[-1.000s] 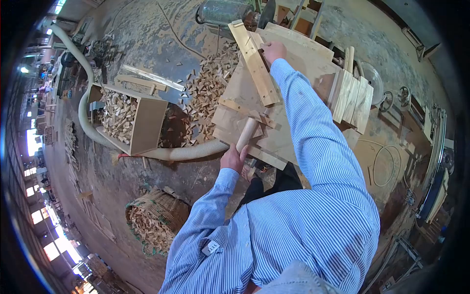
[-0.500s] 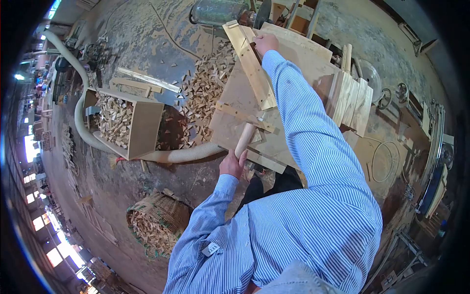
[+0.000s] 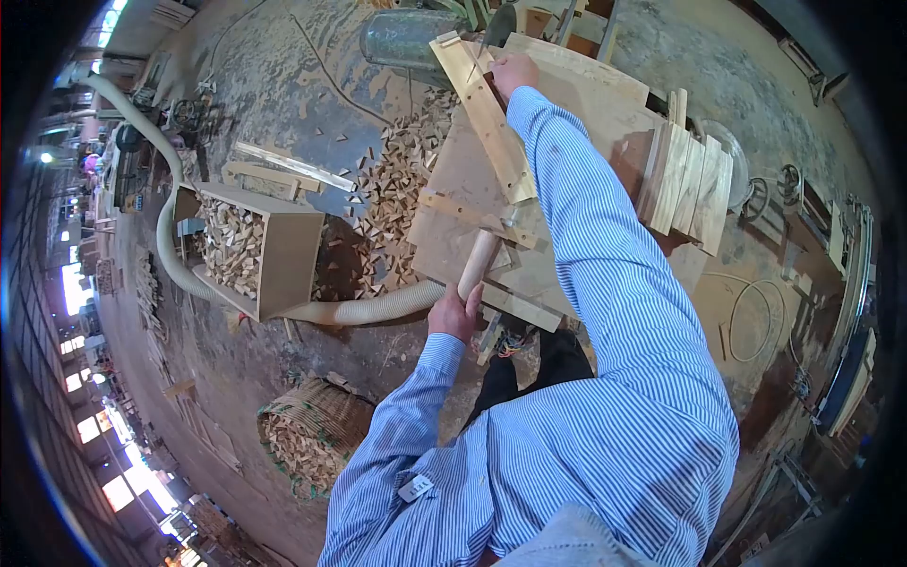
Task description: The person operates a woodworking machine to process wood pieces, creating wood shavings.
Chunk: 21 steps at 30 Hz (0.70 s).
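Note:
My left hand (image 3: pixel 453 313) is closed around the near end of a thick, round wooden handle (image 3: pixel 479 260). Its far end meets a drilled wooden strip (image 3: pixel 470 214) lying across the worktable. At the table's far side, my right hand (image 3: pixel 514 74) is closed at the upper end of a long pale wooden board (image 3: pixel 488 128) with several holes. Part of that grip is hidden behind my fingers. The board slants over the worktable surface (image 3: pixel 557 118), and its lower end lies close to the strip.
Small wooden offcuts (image 3: pixel 392 180) are heaped on the floor left of the table. An open box (image 3: pixel 293 250) and a wicker basket (image 3: pixel 326 416) hold more. A ribbed hose (image 3: pixel 378 307) runs under the table. Stacked planks (image 3: pixel 682 189) stand at the right edge.
The whole view has shifted slightly. Both hands keep their grips, and the handle, strip and board stay in nearly the same places relative to the table.

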### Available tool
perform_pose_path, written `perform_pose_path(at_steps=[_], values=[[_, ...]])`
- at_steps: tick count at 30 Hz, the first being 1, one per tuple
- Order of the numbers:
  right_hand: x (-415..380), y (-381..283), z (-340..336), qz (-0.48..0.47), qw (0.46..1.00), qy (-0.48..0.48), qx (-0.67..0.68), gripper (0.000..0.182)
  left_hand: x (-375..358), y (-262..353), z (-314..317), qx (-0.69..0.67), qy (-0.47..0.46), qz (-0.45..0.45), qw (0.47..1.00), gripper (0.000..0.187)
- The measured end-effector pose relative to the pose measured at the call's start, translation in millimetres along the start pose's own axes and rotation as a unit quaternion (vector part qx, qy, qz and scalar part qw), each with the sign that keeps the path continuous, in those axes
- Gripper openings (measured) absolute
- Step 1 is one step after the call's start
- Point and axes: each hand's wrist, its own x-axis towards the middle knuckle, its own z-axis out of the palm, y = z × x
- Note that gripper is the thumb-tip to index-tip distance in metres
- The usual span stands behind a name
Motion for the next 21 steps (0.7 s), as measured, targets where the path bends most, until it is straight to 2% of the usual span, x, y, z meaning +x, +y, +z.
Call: perform_pose_path(at_steps=[6, 8, 9, 12, 14, 15, 17, 19, 21], values=[[13, 5, -7, -0.029, 0.997, 0.001, -0.068, 0.025, 13, 11, 4, 0.003, 0.006, 0.001, 1.000, 0.056], [9, 10, -15, -0.059, 0.990, -0.046, -0.121, 0.036, 14, 11, 4, -0.011, 0.016, 0.015, 1.000, 0.056], [4, 14, -21, -0.063, 0.989, -0.047, -0.124, 0.036, 13, 10, 6, -0.016, 0.017, 0.013, 1.000, 0.056], [-24, 21, -42, -0.083, 0.987, -0.081, -0.110, 0.035, 8, 10, 2, 0.002, 0.031, 0.032, 0.999, 0.055], [-42, 20, -60, -0.028, 0.994, -0.106, -0.016, 0.039, 4, 9, -2, -0.007, 0.026, 0.026, 0.999, 0.055], [-46, 18, -64, -0.038, 0.992, -0.114, -0.022, 0.039, 2, 9, -4, -0.010, 0.018, 0.024, 0.999, 0.055], [-57, 10, -59, -0.027, 0.998, -0.036, -0.051, 0.051, -4, 5, -4, -0.021, 0.012, -0.001, 1.000, 0.057], [-63, -4, -56, -0.062, 0.992, -0.087, -0.063, 0.057, -8, 1, -9, -0.005, 0.000, -0.001, 1.000, 0.058], [-73, -14, -52, -0.044, 0.993, -0.097, -0.049, 0.060, -11, -6, -11, -0.012, -0.009, -0.020, 1.000, 0.059]])
